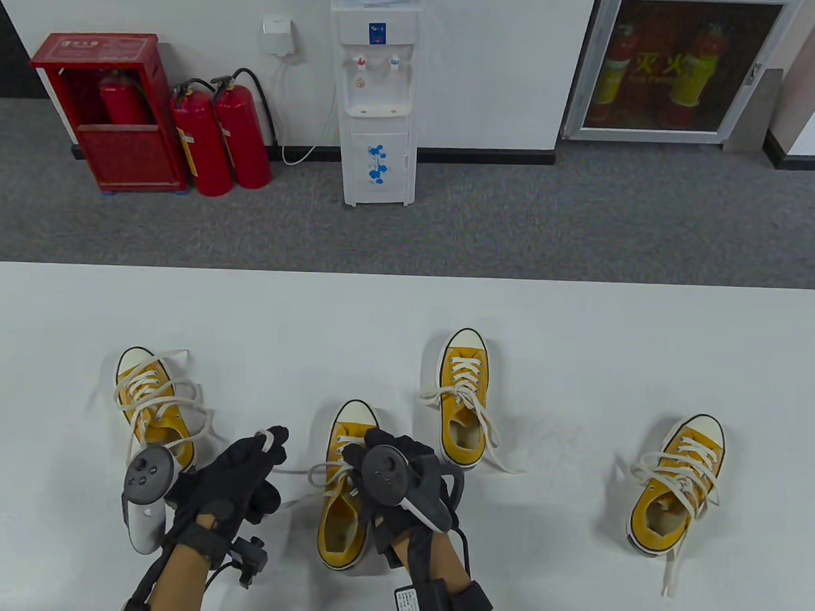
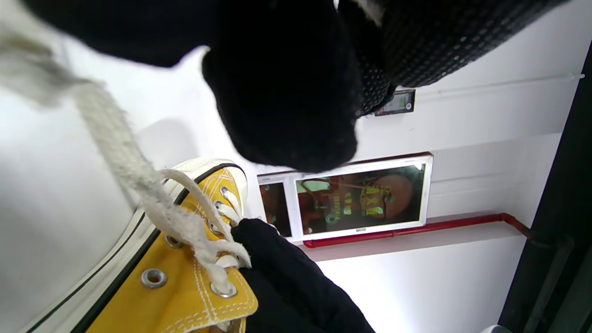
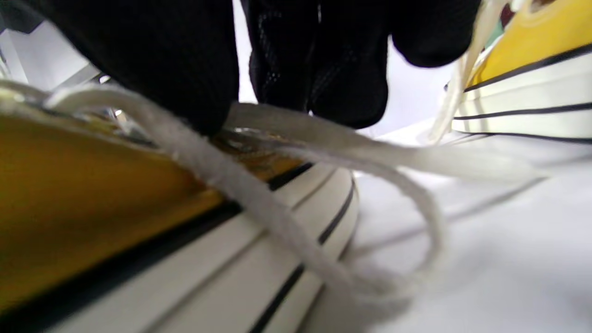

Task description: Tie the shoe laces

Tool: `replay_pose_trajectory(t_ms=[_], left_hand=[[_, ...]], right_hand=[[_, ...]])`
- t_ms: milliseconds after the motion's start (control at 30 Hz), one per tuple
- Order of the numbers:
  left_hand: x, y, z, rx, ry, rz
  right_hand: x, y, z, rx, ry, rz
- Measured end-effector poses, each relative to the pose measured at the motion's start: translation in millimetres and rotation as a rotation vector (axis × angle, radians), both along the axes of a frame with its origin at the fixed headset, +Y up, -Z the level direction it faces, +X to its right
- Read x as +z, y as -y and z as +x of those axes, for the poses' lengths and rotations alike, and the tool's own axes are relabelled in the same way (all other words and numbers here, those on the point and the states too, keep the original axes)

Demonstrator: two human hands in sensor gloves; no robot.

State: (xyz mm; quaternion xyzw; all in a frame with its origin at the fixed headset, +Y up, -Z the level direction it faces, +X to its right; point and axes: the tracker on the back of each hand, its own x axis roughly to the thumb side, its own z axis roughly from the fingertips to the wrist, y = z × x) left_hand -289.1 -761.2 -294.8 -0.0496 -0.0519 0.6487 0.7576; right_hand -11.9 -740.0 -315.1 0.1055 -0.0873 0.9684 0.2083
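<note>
Four yellow shoes stand on the white surface point(image 1: 407, 319). The left hand point(image 1: 241, 473) pinches one lace point(image 1: 293, 470) of the near-centre shoe point(image 1: 343, 510), drawn leftward; the right hand point(image 1: 401, 479) rests over that shoe's lacing, fingers curled on its laces.

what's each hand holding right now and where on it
Left hand pinches a lace near its free end. Right hand presses on the same shoe at its lacing; whether it grips cannot be told.
</note>
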Motion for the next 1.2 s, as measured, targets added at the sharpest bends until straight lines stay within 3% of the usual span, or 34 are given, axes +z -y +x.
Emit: replay_pose_trajectory(t_ms=[167, 333, 467, 567, 967, 1200], left_hand=[[0.1, 0.7, 1.3, -0.024, -0.002, 0.004], [1.0, 1.2, 6.5, -0.009, 0.017, 0.006], [1.9, 0.4, 12.4, 0.011, 0.039, 0.009], [2.6, 0.6, 17.3, 0.033, 0.061, 0.008], [7.7, -3.8, 43.5, 0.089, 0.208, 0.02], [9.4, -1.4, 55.0, 0.185, 0.281, -0.026]], right_hand=[[0.7, -5.6, 13.1, -0.129, 0.031, 0.009], [0.5, -13.6, 26.8, -0.309, 0.027, -0.055], [-4.2, -14.0, 26.5, -0.484, -0.051, -0.182], [-3.4, -17.9, 23.4, -0.554, -0.108, -0.194], [9.3, -41.3, 10.0, -0.596, -0.224, -0.116], [12.5, -46.5, 4.2, -0.529, -0.278, -0.1]])
